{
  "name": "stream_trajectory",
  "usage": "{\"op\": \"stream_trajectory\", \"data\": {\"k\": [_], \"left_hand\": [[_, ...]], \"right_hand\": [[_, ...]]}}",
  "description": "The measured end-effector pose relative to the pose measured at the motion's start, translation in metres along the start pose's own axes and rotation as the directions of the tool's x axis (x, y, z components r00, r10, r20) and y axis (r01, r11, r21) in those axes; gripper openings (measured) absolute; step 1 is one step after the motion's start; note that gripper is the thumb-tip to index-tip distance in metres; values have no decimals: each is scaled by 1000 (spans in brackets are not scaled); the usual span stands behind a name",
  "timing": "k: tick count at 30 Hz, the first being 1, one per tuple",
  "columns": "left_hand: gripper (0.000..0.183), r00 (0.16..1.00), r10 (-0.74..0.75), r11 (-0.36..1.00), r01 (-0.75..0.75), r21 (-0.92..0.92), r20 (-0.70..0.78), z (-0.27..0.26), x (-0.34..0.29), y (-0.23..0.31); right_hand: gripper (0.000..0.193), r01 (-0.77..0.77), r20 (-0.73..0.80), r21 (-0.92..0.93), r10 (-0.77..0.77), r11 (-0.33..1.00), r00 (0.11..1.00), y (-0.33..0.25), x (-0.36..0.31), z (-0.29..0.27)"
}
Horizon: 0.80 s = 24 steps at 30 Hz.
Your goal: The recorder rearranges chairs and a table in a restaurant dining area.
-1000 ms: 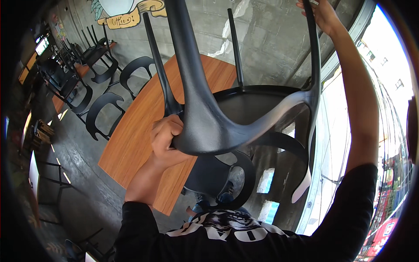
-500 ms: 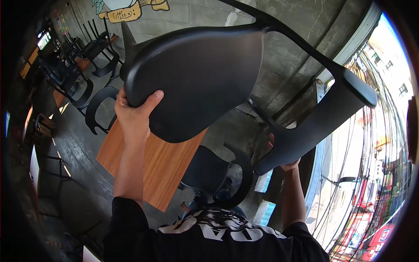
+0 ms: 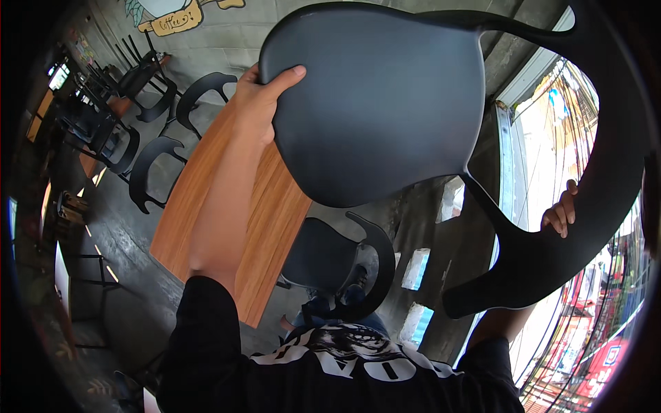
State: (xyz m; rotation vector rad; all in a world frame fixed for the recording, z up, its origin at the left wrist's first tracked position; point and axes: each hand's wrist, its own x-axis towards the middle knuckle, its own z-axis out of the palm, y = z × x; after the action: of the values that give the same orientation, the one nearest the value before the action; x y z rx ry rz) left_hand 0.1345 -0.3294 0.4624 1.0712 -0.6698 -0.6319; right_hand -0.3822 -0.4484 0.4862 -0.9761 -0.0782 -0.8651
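I am holding the black chair (image 3: 375,103) tilted in the air before me, its smooth seat (image 3: 392,141) facing me and hiding part of the wooden counter (image 3: 265,234). My left fingers (image 3: 286,80) are pinching the seat's rim, thumb lying flat on the face, the others tucking behind. My right fingers (image 3: 567,205) are curling over the inner edge of the curved backrest (image 3: 537,268); that thumb I am not seeing. I am judging the chair stiff and bulky, moderately heavy, hardly fragile but a little slick across its broad face, so the rim and backrest edge are offering the surest hold. A second chair (image 3: 320,255) is standing beside the counter. I am making out no containers.
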Motion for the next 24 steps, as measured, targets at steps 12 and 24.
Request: {"op": "stream_trajectory", "data": {"k": [12, 24], "left_hand": [[50, 866, -435, 890, 455, -25, 246, 41, 106, -166], [62, 891, -400, 908, 351, 230, 218, 67, 141, -225]], "right_hand": [[28, 44, -8, 255, -44, 966, 999, 40, 20, -34], [28, 134, -94, 553, -98, 822, 991, 67, -2, -144]]}}
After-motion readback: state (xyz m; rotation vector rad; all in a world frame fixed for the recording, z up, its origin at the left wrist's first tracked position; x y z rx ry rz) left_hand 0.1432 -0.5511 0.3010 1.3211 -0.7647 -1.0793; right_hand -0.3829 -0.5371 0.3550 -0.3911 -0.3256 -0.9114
